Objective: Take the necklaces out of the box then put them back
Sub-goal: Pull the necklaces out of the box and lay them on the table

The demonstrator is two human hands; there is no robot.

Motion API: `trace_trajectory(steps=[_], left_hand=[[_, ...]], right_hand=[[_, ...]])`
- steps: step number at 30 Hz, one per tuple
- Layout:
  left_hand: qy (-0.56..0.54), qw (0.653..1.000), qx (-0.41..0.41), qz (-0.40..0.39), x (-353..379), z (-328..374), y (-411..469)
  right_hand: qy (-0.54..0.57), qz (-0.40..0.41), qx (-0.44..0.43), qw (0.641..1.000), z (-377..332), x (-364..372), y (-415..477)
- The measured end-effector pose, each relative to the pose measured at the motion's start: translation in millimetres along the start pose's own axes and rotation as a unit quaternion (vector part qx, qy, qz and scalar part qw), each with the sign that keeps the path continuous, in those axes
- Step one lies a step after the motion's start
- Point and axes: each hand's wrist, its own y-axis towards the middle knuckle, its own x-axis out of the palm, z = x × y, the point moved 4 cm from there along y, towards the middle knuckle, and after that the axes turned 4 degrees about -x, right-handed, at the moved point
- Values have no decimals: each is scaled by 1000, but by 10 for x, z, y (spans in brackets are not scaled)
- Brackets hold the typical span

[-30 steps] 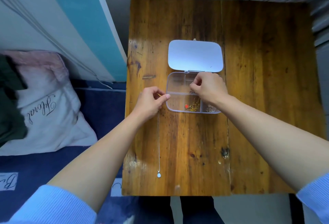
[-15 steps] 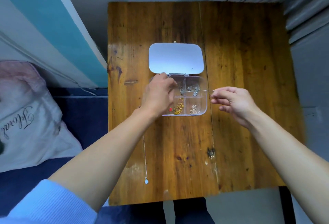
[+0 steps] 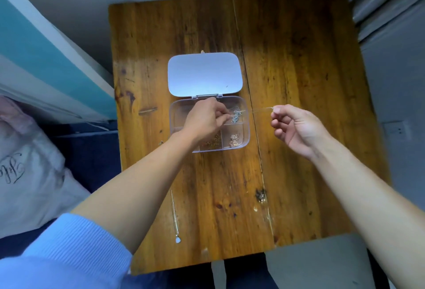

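Note:
A clear plastic box (image 3: 246,127) with several compartments lies open on the wooden table (image 3: 299,81), its white lid (image 3: 204,73) folded back. My left hand (image 3: 204,121) hovers over the box and pinches one end of a thin silver chain (image 3: 259,110). My right hand (image 3: 296,127), just right of the box, pinches the other end, so the chain stretches between them. Silver jewellery (image 3: 236,115) sits in the upper right compartment, gold pieces (image 3: 234,140) in the lower ones. A silver necklace with a pale pendant (image 3: 177,239) lies stretched on the table near the front edge, partly under my left forearm.
A bed with a dark blue sheet and a pale pillow (image 3: 30,173) borders the table's left side. A teal and white wall panel (image 3: 41,42) rises at the upper left. Grey floor lies to the right of the table. The table's front edge (image 3: 207,263) is close to me.
My left hand let go of the pendant necklace and moved right over the box. My right hand left the box and pulled a chain out to the right. The camera shifted.

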Motion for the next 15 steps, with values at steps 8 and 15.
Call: trace_trajectory(steps=[8,15], left_hand=[[-318,936,-132,-68,-384,-85,-195],[-487,856,-153,-85,-614,-190,-372]], right_hand=[[106,31,27,994,16,-130,34],[139,52,21,989,26,-90,-78]])
